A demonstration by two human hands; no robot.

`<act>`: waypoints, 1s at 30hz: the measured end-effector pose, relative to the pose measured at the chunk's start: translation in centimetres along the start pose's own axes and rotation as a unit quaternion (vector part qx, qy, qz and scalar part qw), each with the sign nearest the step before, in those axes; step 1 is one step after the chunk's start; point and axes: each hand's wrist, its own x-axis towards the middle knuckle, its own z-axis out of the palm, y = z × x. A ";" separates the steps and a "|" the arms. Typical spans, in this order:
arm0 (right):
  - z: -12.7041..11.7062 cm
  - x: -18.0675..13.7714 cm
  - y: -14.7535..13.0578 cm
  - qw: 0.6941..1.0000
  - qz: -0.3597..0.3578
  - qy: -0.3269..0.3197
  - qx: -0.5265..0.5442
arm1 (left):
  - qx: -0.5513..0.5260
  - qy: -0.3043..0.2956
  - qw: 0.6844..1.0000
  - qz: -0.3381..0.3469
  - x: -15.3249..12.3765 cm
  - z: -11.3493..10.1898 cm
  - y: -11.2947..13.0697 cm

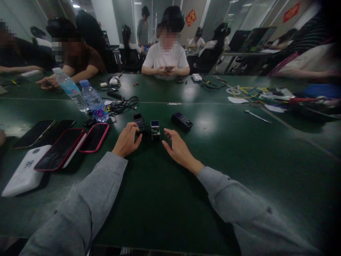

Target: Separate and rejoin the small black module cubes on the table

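My left hand (128, 139) has its fingers curled over the near left edge of a small black plastic case (139, 120), with the thumb close to its lower end. Just right of this case stands a small electronic module (155, 131) with a little screen on top and bare circuit parts below. My right hand (177, 147) is open beside the module, fingers apart and holding nothing; a narrow gap separates them. Farther right and back, a second black case (182, 121) lies on the green table (165, 199). My left fingertips partly cover the first case.
Left are several phones, one pink-edged (94, 138), a white power bank (25, 172), two water bottles (94, 101) and black cables (125, 105). A wrench (258, 116) and a wire heap (279, 95) lie right. A person (166, 53) sits opposite holding a phone; others sit around.
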 end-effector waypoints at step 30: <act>0.1 0.3 -0.4 0.989 -0.049 -0.113 -0.082 | -0.030 -0.094 0.995 0.023 0.1 -0.5 0.5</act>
